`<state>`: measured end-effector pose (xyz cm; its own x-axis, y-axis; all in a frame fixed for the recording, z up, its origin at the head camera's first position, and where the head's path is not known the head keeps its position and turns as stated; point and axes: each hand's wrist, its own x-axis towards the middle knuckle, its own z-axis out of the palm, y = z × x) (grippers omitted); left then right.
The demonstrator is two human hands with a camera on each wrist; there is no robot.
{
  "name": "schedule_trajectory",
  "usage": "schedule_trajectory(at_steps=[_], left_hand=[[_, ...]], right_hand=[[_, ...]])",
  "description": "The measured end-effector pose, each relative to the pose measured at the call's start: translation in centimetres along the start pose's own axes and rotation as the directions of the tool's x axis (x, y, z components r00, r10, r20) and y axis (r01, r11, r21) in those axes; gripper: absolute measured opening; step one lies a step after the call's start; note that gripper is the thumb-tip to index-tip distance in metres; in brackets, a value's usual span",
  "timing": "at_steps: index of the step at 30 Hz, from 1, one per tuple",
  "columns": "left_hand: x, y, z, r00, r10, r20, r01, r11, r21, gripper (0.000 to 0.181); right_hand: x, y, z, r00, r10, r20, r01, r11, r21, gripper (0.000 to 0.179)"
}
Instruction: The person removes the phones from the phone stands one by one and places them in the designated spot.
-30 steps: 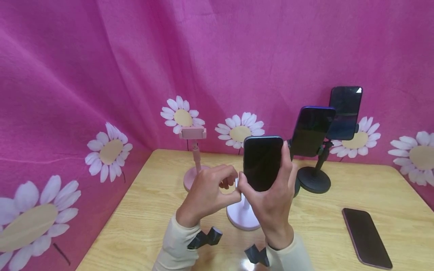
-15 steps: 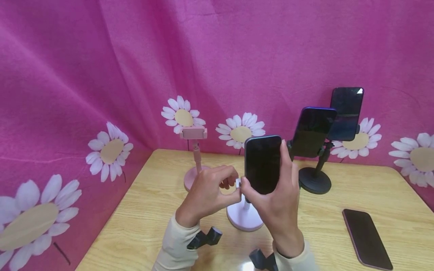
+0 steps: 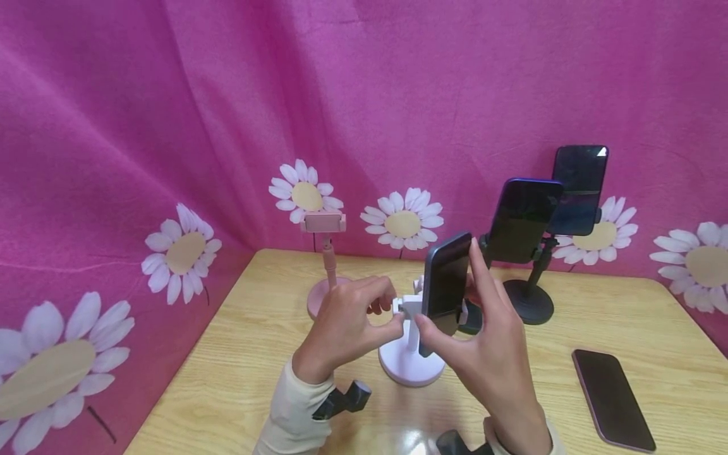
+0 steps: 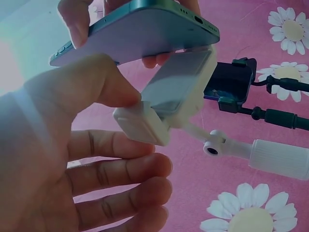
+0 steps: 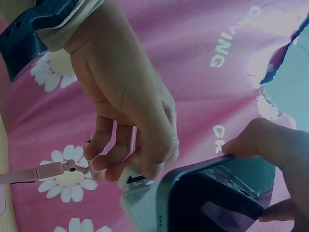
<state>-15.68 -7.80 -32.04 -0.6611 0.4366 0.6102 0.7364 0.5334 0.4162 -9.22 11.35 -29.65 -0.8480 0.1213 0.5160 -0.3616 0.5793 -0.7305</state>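
My right hand (image 3: 483,335) grips a dark phone (image 3: 447,284) by its long edges, thumb on the near side and fingers on the far side. The phone is turned at an angle, its left edge apart from the holder's left end. A white phone stand (image 3: 405,360) stands below it on a round base. With thumb and index finger my left hand (image 3: 352,322) pinches the left clamp end (image 4: 142,123) of the stand's holder. In the left wrist view the holder's flat face (image 4: 176,79) shows beneath the phone's back. My other left fingers are loosely curled below the clamp.
A pink phone stand (image 3: 328,259) stands at the back left. Two upright phones, one blue-edged (image 3: 524,221) and one black (image 3: 580,189), sit on black stands at the back right. Another phone (image 3: 614,398) lies flat on the wooden table (image 3: 227,379) at the right.
My right hand has swung the phone from facing forward to an angle, its left edge moving right and exposing the white holder. My left hand has stayed at the clamp.
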Motion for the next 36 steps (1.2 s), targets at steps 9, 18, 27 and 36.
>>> schedule_trajectory(at_steps=[9,18,27,36], left_hand=[[-0.12,0.47,0.02,1.000,-0.014,-0.016,0.014,0.999,0.029,0.018],[-0.06,0.69,0.31,1.000,-0.026,0.002,0.026,1.000,0.001,0.019],[0.07,0.81,0.17,0.999,-0.034,0.033,0.035,0.999,-0.021,0.020],[-0.06,0.60,0.20,0.999,-0.027,0.048,0.029,0.999,-0.043,0.020]], right_hand=[[-0.34,-0.44,-0.19,0.999,-0.017,0.036,0.018,0.999,-0.031,0.106],[-0.47,-0.43,-0.06,0.998,-0.063,0.019,0.063,0.998,-0.006,0.108],[-0.57,-0.53,0.11,0.998,-0.066,0.000,0.066,0.998,-0.021,0.108],[-0.79,-0.70,0.48,0.996,-0.085,0.020,0.085,0.996,0.001,0.108]])
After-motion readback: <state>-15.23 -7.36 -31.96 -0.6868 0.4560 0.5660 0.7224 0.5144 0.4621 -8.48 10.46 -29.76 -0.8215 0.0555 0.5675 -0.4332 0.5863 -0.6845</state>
